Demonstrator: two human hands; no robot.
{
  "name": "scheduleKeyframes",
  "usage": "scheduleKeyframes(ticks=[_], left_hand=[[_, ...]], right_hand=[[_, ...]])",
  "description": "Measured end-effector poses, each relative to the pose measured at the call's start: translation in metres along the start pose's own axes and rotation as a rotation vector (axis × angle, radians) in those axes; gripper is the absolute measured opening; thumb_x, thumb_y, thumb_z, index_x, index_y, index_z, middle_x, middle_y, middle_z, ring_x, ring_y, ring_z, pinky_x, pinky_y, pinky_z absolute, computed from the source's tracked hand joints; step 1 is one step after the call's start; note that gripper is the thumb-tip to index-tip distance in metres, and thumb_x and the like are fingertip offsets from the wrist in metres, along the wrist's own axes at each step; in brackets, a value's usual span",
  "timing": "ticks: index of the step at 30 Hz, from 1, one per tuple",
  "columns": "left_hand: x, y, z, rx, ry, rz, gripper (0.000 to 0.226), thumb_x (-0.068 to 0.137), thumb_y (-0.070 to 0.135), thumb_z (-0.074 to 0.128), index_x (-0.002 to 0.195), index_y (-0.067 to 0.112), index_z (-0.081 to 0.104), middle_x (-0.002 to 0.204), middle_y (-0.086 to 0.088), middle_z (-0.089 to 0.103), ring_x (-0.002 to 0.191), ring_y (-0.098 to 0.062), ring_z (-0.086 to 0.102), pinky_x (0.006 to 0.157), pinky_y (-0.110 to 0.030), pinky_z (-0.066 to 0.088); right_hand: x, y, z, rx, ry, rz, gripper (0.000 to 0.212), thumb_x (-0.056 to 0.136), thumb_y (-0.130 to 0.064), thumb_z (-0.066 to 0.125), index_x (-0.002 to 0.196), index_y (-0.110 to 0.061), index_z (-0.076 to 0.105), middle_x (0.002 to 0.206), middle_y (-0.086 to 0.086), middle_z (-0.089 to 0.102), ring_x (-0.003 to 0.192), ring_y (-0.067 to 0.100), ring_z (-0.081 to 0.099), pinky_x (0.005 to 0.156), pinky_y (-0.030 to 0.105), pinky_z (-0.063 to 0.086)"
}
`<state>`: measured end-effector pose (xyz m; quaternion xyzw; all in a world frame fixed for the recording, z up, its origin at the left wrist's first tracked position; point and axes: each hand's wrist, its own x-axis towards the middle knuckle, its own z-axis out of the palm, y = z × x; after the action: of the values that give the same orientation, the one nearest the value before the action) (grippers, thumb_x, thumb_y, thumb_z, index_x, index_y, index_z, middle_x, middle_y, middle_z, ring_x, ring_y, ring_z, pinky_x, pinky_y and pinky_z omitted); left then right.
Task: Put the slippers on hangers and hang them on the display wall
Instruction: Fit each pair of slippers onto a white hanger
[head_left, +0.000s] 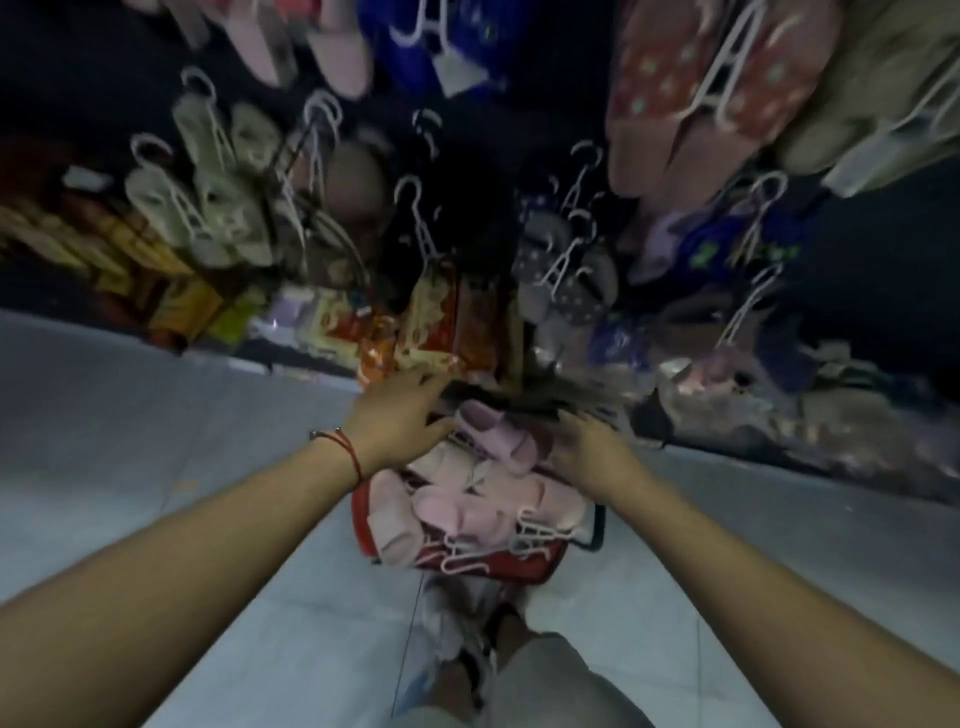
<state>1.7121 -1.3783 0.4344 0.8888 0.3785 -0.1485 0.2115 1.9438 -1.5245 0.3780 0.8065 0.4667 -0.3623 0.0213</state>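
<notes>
A red basket (524, 569) on the floor holds several pink slippers (457, 512) and loose white hangers (535, 532). My left hand (402, 413), with a red string at the wrist, reaches to the basket's far edge and touches a pink slipper pair (498, 436) and a dark strip (498, 400) above it. My right hand (589, 449) reaches in from the right to the same pair. Motion blur hides how the fingers of either hand lie. The display wall (857, 249) beyond carries many slippers on white hangers (561, 260).
Pale blue floor tiles (156, 415) spread on both sides of the basket. Colourful packaged goods (415, 322) stand at the wall's foot behind the basket. Bagged slippers (779, 415) lie along the right. My leg and foot (519, 670) are just behind the basket.
</notes>
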Motion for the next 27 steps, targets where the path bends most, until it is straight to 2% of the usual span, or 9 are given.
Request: scheduleKeyframes(ticks=[2, 6, 9, 13, 15, 18, 21, 24, 27], left_hand=[[0.0, -0.012, 0.032, -0.007, -0.092, -0.059, 0.071, 0.1, 0.052, 0.051, 0.159, 0.024, 0.024, 0.163, -0.012, 0.027, 0.143, -0.034, 0.037, 0.11, -0.041, 0.04], [0.005, -0.04, 0.105, -0.033, -0.238, -0.165, 0.069, 0.099, 0.054, 0.048, 0.159, 0.026, 0.026, 0.162, -0.01, 0.03, 0.141, -0.032, 0.039, 0.107, -0.037, 0.041], [0.009, -0.049, 0.153, -0.075, -0.325, -0.207, 0.068, 0.1, 0.052, 0.048, 0.159, 0.025, 0.026, 0.16, -0.011, 0.033, 0.139, -0.033, 0.042, 0.106, -0.035, 0.039], [0.017, -0.051, 0.213, -0.125, -0.406, -0.278, 0.086, 0.087, 0.072, 0.024, 0.158, 0.024, 0.027, 0.16, -0.013, 0.034, 0.139, -0.034, 0.043, 0.11, -0.038, 0.04], [0.026, -0.05, 0.24, -0.183, -0.427, -0.297, 0.096, 0.077, 0.073, 0.018, 0.156, 0.022, 0.033, 0.155, -0.014, 0.042, 0.135, -0.036, 0.047, 0.11, -0.043, 0.041], [0.045, -0.043, 0.274, -0.27, -0.457, -0.344, 0.07, 0.095, 0.056, 0.044, 0.154, 0.019, 0.037, 0.151, -0.015, 0.045, 0.134, -0.036, 0.048, 0.109, -0.046, 0.042], [0.065, -0.033, 0.307, -0.386, -0.478, -0.374, 0.069, 0.096, 0.044, 0.06, 0.153, 0.013, 0.038, 0.15, -0.019, 0.047, 0.133, -0.037, 0.049, 0.11, -0.044, 0.041], [0.078, -0.029, 0.345, -0.531, -0.43, -0.451, 0.083, 0.074, 0.066, 0.061, 0.136, 0.012, 0.055, 0.129, -0.019, 0.062, 0.119, -0.038, 0.059, 0.102, -0.046, 0.049], [0.083, -0.033, 0.4, -0.577, -0.37, -0.516, 0.088, 0.06, 0.072, 0.049, 0.128, 0.016, 0.058, 0.117, -0.016, 0.066, 0.109, -0.037, 0.064, 0.093, -0.046, 0.053]], right_hand=[[0.01, 0.014, 0.035, 0.037, -0.05, 0.034, 0.079, 0.079, -0.055, 0.048, 0.153, -0.027, 0.037, 0.154, 0.006, 0.043, 0.134, 0.032, 0.048, 0.104, 0.043, 0.047], [0.009, 0.007, 0.059, 0.067, -0.153, 0.06, 0.067, 0.095, -0.029, 0.059, 0.155, -0.014, 0.033, 0.156, 0.011, 0.038, 0.139, 0.031, 0.041, 0.108, 0.035, 0.039], [0.031, 0.023, 0.094, 0.156, -0.223, 0.172, 0.064, 0.098, -0.031, 0.058, 0.155, -0.013, 0.033, 0.158, 0.009, 0.036, 0.144, 0.027, 0.036, 0.112, 0.032, 0.034], [0.061, 0.039, 0.138, 0.312, -0.303, 0.33, 0.039, 0.1, -0.019, 0.055, 0.13, 0.005, 0.054, 0.13, 0.011, 0.059, 0.12, 0.023, 0.053, 0.072, 0.013, 0.037], [0.072, 0.041, 0.153, 0.374, -0.332, 0.394, 0.034, 0.1, -0.014, 0.055, 0.126, 0.007, 0.059, 0.128, 0.019, 0.062, 0.107, 0.025, 0.057, 0.071, 0.022, 0.04], [0.092, 0.045, 0.171, 0.523, -0.284, 0.511, 0.036, 0.098, -0.011, 0.057, 0.124, 0.014, 0.057, 0.126, 0.028, 0.062, 0.113, 0.038, 0.059, 0.091, 0.039, 0.047], [0.115, 0.051, 0.194, 0.685, -0.25, 0.61, 0.036, 0.097, -0.014, 0.059, 0.125, 0.007, 0.056, 0.122, 0.023, 0.062, 0.111, 0.034, 0.06, 0.078, 0.032, 0.052], [0.139, 0.052, 0.207, 0.909, -0.221, 0.69, 0.019, 0.095, -0.022, 0.061, 0.097, -0.003, 0.065, 0.107, 0.028, 0.067, 0.092, 0.033, 0.064, 0.087, 0.046, 0.054], [0.162, 0.051, 0.21, 1.063, -0.181, 0.758, 0.022, 0.1, -0.025, 0.056, 0.101, -0.005, 0.066, 0.089, 0.017, 0.062, 0.078, 0.029, 0.059, 0.083, 0.043, 0.052]])
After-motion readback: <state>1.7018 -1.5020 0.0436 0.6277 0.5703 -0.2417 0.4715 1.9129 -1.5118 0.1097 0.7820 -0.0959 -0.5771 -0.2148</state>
